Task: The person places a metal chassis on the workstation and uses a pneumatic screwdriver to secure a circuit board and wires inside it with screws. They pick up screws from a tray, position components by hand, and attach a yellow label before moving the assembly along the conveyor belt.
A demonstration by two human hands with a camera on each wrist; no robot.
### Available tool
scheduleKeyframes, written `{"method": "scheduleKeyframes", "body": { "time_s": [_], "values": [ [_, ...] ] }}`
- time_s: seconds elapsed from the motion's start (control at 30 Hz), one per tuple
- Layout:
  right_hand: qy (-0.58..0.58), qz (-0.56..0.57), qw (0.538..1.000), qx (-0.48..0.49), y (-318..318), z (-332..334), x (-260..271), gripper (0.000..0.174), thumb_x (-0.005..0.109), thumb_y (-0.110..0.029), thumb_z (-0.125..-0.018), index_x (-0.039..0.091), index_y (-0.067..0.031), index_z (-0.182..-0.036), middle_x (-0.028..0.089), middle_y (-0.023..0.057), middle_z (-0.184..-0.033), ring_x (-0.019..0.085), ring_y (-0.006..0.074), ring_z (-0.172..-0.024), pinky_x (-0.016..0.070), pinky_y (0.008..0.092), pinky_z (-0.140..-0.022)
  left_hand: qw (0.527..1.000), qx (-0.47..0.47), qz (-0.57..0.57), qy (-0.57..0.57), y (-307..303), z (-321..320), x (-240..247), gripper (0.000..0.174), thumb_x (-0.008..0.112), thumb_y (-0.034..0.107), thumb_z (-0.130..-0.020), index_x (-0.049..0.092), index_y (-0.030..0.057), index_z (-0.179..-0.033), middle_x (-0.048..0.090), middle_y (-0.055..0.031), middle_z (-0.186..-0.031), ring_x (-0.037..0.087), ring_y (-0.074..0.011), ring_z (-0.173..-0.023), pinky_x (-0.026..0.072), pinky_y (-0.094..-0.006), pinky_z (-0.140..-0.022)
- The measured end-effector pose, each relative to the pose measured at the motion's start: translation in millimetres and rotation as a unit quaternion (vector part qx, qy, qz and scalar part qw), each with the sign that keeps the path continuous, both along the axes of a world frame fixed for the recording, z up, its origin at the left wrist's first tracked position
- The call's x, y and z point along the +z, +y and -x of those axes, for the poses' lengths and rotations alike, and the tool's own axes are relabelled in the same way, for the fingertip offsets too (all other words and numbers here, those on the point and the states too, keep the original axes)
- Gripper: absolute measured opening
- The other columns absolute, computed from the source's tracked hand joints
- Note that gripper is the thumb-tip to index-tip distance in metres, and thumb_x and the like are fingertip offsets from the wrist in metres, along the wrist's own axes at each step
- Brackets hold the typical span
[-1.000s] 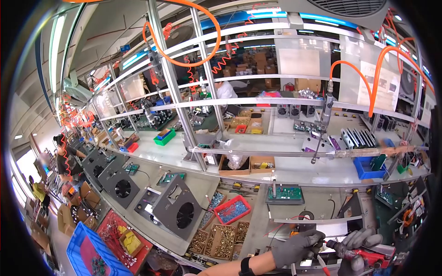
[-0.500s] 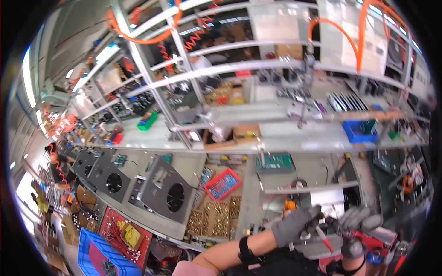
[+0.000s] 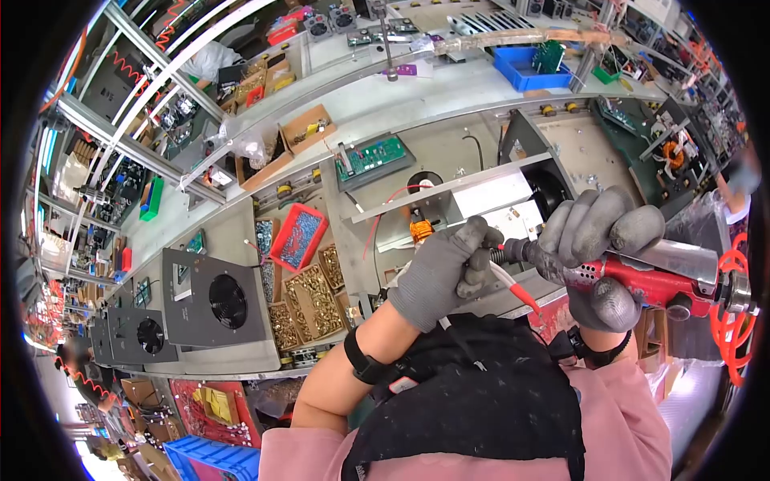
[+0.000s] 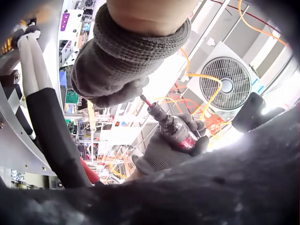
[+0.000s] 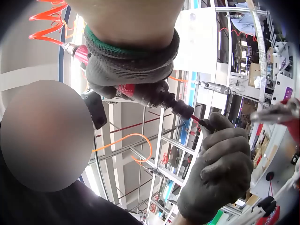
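In the head view my gloved right hand [image 3: 601, 252] grips a red air driver [image 3: 662, 282], its dark nose pointing left toward my gloved left hand [image 3: 441, 272]. The right wrist view has the left hand [image 5: 218, 171] with thumb and index finger pinching a small dark piece [image 5: 206, 124] at the tip of the driver's red bit [image 5: 196, 118]. From the left wrist, the left hand [image 4: 112, 70] is near the bit [image 4: 146, 101], fingertips partly hidden. A red-handled tool [image 3: 525, 298] with pale upper parts lies beside and below the left hand.
A metal chassis with a white panel [image 3: 491, 192] and an orange coil [image 3: 420, 231] stands just beyond the hands. Left are a red tray of screws [image 3: 299, 237], compartments of brass parts [image 3: 313, 303] and a dark fan panel [image 3: 212, 301]. An orange-red hose [image 3: 731, 353] hangs right.
The head view has tilted down and swung, so the bench and both hands appear higher and larger. The hands still hold the driver and its tip end close together.
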State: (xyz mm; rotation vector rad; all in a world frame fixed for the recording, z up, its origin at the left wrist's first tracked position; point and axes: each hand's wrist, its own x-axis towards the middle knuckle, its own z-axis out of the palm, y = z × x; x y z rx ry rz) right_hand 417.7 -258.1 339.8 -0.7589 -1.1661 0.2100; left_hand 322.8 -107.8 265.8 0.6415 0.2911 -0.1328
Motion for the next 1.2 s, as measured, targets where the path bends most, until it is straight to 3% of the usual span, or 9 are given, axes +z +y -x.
{"method": "scheduleKeyframes", "body": {
  "time_s": [0.1,0.2,0.3,0.67,0.73,0.9,1.0,1.07,1.2],
  "values": [
    [-0.008,0.012,1.000,0.001,0.2,-3.8,-0.6,0.042,0.076,-0.026,-0.077,0.047,-0.0112,-0.104,0.054,0.0101,-0.085,0.059,0.0211,-0.076,0.0509,0.0313,-0.063,0.978,0.002,-0.186,-0.092,-2.0,-1.2,-4.1,0.037,0.054,0.032,-0.093,0.057,-0.0044,-0.101,0.044,0.0000,-0.060,0.038,-0.0061,-0.045,0.0306,-0.0211,-0.039],
    [0.040,-0.004,0.999,-0.034,9.4,2.5,-1.2,0.033,0.069,-0.020,-0.079,0.041,-0.0108,-0.093,0.045,0.0039,-0.075,0.045,0.0131,-0.057,0.0433,0.0292,-0.052,0.989,0.005,-0.144,0.006,-3.5,0.9,9.9,0.038,0.053,0.031,-0.094,0.057,-0.0058,-0.102,0.042,0.0005,-0.057,0.036,-0.0059,-0.043,0.0290,-0.0218,-0.039],
    [0.004,0.010,0.997,-0.071,11.0,2.0,-4.9,0.033,0.070,-0.021,-0.080,0.042,-0.0107,-0.094,0.045,0.0044,-0.075,0.045,0.0135,-0.057,0.0438,0.0295,-0.051,0.972,-0.018,-0.230,0.035,2.3,-1.7,12.1,0.039,0.052,0.030,-0.094,0.057,-0.0069,-0.104,0.040,0.0002,-0.053,0.034,-0.0068,-0.040,0.0269,-0.0228,-0.037],
    [-0.023,0.024,0.999,-0.031,15.0,-11.3,-18.7,0.034,0.071,-0.023,-0.080,0.042,-0.0114,-0.094,0.045,0.0057,-0.078,0.047,0.0160,-0.062,0.0452,0.0297,-0.051,0.983,0.010,-0.176,0.055,5.4,-6.0,-3.0,0.050,0.045,0.037,-0.095,0.054,-0.0090,-0.112,0.041,-0.0019,-0.050,0.035,-0.0084,-0.039,0.0278,-0.0223,-0.037],
    [-0.039,0.000,0.999,-0.017,14.0,-16.3,-18.9,0.038,0.071,-0.024,-0.082,0.046,-0.0081,-0.106,0.054,0.0142,-0.085,0.057,0.0203,-0.071,0.0498,0.0317,-0.061,0.984,-0.010,-0.175,0.039,11.1,-2.6,0.6,0.052,0.038,0.041,-0.097,0.055,-0.0049,-0.114,0.044,-0.0012,-0.053,0.039,-0.0072,-0.043,0.0302,-0.0202,-0.039],
    [-0.067,0.011,0.996,-0.053,0.6,-34.2,-13.8,0.036,0.061,-0.020,-0.085,0.043,-0.0099,-0.114,0.039,0.0061,-0.083,0.045,0.0172,-0.067,0.0437,0.0305,-0.055,0.844,0.129,-0.499,0.150,88.7,25.7,-20.2,0.038,0.042,0.033,-0.095,0.059,0.0056,-0.116,0.045,0.0050,-0.063,0.040,-0.0025,-0.051,0.0337,-0.0174,-0.045],
    [-0.064,0.016,0.994,-0.089,-11.7,-46.2,-19.5,0.042,0.062,-0.021,-0.083,0.046,-0.0102,-0.120,0.040,0.0056,-0.086,0.044,0.0171,-0.072,0.0418,0.0332,-0.062,0.755,0.097,-0.602,0.241,157.8,46.3,-81.3,0.028,0.053,0.029,-0.088,0.068,0.0079,-0.100,0.064,-0.0081,-0.080,0.061,-0.0165,-0.071,0.0498,-0.0307,-0.065],
    [-0.055,0.024,0.996,-0.067,-14.6,-49.0,-20.6,0.042,0.061,-0.021,-0.083,0.045,-0.0103,-0.121,0.041,0.0064,-0.089,0.043,0.0168,-0.075,0.0413,0.0335,-0.065,0.639,-0.113,-0.709,0.276,168.5,53.0,-89.0,0.034,0.056,0.032,-0.084,0.066,0.0076,-0.105,0.067,-0.0130,-0.100,0.064,-0.0258,-0.089,0.0485,-0.0353,-0.082],
    [-0.049,0.028,0.995,-0.081,-17.9,-49.0,-25.1,0.043,0.060,-0.022,-0.083,0.045,-0.0100,-0.122,0.040,0.0067,-0.090,0.041,0.0167,-0.074,0.0394,0.0324,-0.064,0.520,-0.225,-0.779,0.270,159.1,46.3,-96.0,0.038,0.056,0.037,-0.082,0.066,0.0088,-0.106,0.064,-0.0149,-0.108,0.061,-0.0301,-0.100,0.0466,-0.0371,-0.087]
  ]
}}
